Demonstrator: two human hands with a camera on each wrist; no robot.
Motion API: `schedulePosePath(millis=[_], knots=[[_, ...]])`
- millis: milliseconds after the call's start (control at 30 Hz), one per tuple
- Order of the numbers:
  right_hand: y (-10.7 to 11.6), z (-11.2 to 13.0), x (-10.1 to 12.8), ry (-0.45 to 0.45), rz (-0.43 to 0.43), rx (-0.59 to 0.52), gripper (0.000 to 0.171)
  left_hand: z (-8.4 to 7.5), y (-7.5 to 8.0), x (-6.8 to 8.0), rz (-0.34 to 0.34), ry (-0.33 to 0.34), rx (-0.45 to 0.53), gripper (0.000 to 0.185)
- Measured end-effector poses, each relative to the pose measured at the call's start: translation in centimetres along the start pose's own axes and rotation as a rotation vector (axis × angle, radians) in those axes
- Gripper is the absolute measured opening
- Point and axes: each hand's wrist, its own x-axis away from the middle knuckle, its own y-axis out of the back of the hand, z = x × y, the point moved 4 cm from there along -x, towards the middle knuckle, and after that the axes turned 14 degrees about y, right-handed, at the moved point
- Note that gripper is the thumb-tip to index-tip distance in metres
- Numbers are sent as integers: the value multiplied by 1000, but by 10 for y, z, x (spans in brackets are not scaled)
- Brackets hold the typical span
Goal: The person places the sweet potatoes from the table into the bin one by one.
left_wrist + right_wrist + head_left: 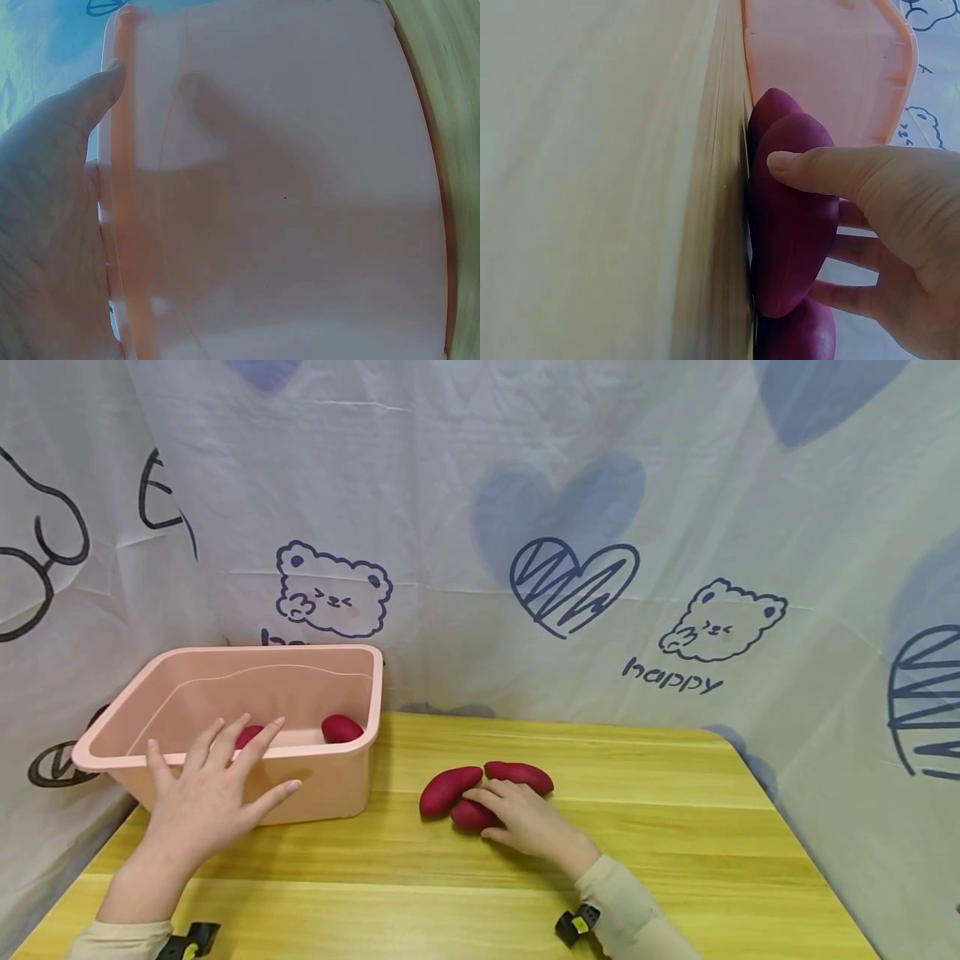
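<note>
My right hand (536,825) grips a purple-red sweet potato (472,816) on the table. In the right wrist view, the thumb lies on the near face of that sweet potato (791,240), with the fingers round its far side. Close beside it lie a second sweet potato (448,792) on the left and a third (528,774) behind. My left hand (202,806) is spread, fingers apart, over the front rim of a pink plastic bin (330,789). The left wrist view shows its thumb by the bin's rim (124,187).
Inside the bin sit two more sweet potatoes, one (342,728) near the right wall, the other (248,737) partly hidden by the left fingers. The wooden table (675,827) backs onto a white curtain (450,527) printed with hearts and bears.
</note>
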Motion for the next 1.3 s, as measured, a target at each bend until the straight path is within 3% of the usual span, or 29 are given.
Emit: schedulePosePath(millis=[900, 1300], knots=[[21, 4, -22, 35, -51, -15, 55, 0, 1, -1, 3, -5, 18, 83], [38, 9, -43, 83, -71, 55, 54, 0, 2, -1, -2, -16, 17, 83]])
